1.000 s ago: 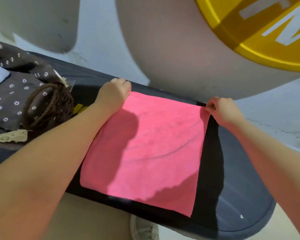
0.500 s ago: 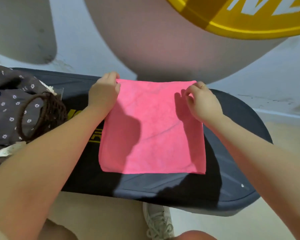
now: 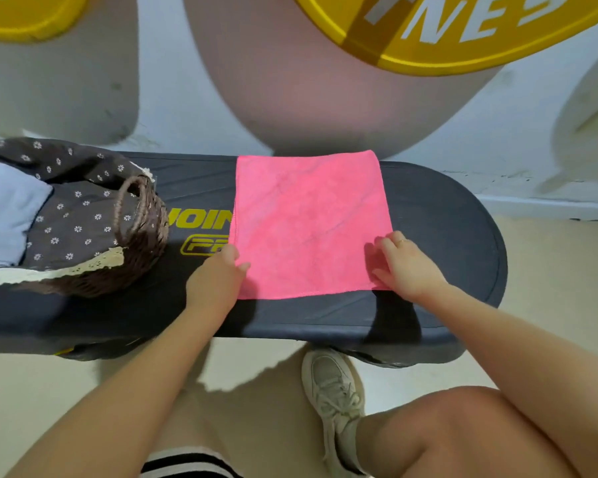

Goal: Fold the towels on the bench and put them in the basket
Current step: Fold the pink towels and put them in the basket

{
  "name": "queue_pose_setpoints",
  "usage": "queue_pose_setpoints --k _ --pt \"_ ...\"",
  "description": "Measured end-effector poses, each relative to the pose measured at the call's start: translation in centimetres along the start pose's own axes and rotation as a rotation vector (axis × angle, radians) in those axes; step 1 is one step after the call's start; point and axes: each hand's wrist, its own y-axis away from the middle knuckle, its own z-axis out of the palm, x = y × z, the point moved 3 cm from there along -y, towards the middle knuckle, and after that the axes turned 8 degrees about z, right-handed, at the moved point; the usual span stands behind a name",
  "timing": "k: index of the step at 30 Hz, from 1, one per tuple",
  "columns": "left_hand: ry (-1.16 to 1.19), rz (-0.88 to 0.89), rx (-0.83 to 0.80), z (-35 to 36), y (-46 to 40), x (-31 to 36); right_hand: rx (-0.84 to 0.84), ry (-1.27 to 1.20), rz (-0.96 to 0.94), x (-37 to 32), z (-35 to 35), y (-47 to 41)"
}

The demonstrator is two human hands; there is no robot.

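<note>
A pink towel (image 3: pixel 309 224) lies flat on the dark bench (image 3: pixel 439 229), reaching from the back edge almost to the front edge, a bit right of the middle. The left hand (image 3: pixel 214 281) sits at the towel's near left corner. Its fingers are curled, with the tips touching the towel's left edge, but I cannot tell if they pinch the cloth or only rest on it. The right hand (image 3: pixel 406 265) lies on the near right corner of the towel. Its fingers are bent a little and spread, pressing down on the cloth, and one finger has a ring. At the left end of the bench stands a brown woven basket (image 3: pixel 142 243) with a flowery dark lining (image 3: pixel 73 219) and a lace edge. A pale blue folded towel (image 3: pixel 7 212) is inside it. Below the front edge of the bench, a gray shoe (image 3: pixel 334 391) stands on the floor.
</note>
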Motion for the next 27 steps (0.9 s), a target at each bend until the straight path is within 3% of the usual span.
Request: queue_pose_setpoints --k 5,12,19,23,27 --pt "0.048 -0.233 -0.043 1.3 -0.1 -1.3 -0.116 0.044 -0.016 0.0 -0.2 1.2" --pt "0.090 -0.319 -0.119 1.5 -0.3 -0.6 -0.169 0.275 -0.078 -0.6 -0.1 2.3" --pt "0.034 -0.205 -0.096 1.2 -0.8 -0.2 -0.092 0.501 -0.139 -0.9 -0.3 3.1" --pt "0.122 -0.148 0.038 0.4 -0.4 -0.5 -0.169 0.433 -0.120 -0.9 0.0 3.7" --pt "0.079 -0.148 0.053 0.8 0.0 -1.9 -0.226 0.376 -0.124 -1.2 0.4 3.5"
